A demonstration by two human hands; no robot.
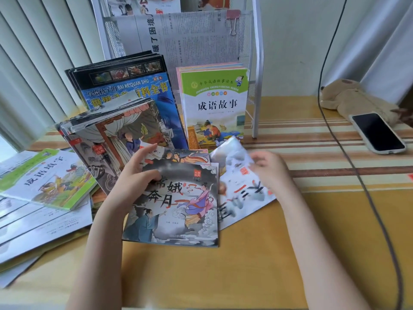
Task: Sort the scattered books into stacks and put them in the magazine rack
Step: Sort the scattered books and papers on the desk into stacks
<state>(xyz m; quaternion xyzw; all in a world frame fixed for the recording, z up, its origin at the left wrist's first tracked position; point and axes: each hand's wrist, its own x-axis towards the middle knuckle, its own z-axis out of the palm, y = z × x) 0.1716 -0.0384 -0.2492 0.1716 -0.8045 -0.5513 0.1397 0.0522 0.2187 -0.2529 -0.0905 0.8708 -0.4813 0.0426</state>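
Observation:
My left hand (134, 175) grips the top left edge of a grey picture book (178, 211) with a flying woman on its cover, lying flat on the table. My right hand (268, 168) pinches a blurred white book (237, 186), lifted at one edge, just right of it. A slanted pile of picture books (116, 135) leans behind my left hand. Standing against the white magazine rack (257, 63) are a blue encyclopedia stack (134, 90) and a green-topped storybook stack (214, 108).
Green-and-white books (51, 180) and white booklets (40, 229) lie scattered at the left. A phone (377, 133) and a brown plush toy (353, 99) sit at the right. A black cable (348, 157) crosses the yellow striped tablecloth (312, 242).

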